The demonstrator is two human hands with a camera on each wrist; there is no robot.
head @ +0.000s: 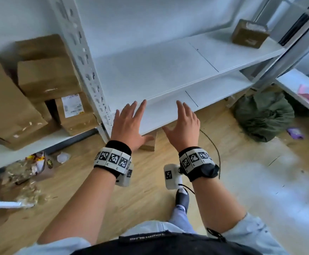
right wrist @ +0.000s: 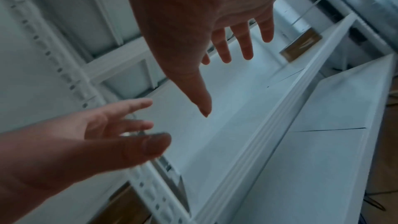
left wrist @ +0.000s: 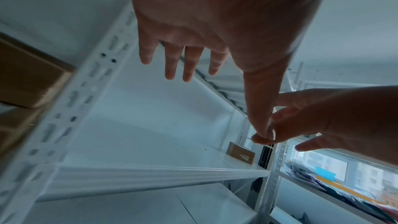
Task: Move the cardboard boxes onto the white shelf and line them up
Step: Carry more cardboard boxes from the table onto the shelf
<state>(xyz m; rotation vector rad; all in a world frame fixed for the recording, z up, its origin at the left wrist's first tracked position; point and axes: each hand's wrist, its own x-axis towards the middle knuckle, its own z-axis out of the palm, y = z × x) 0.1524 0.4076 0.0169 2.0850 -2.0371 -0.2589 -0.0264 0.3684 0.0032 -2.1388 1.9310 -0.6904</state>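
Observation:
Both hands hover palm-down in front of the white shelf, holding nothing. My left hand has its fingers spread straight near the shelf's front edge; my right hand is beside it, also spread. One small cardboard box stands at the far right end of the upper board, also seen as the box and box. Several cardboard boxes are piled on the neighbouring shelf at the left. Another small box lies on the floor under my hands, partly hidden.
A perforated white upright separates the two shelf units. A lower white board sits beneath. On the wooden floor lie a green bag, a black cable and packing scraps. My foot is below the hands.

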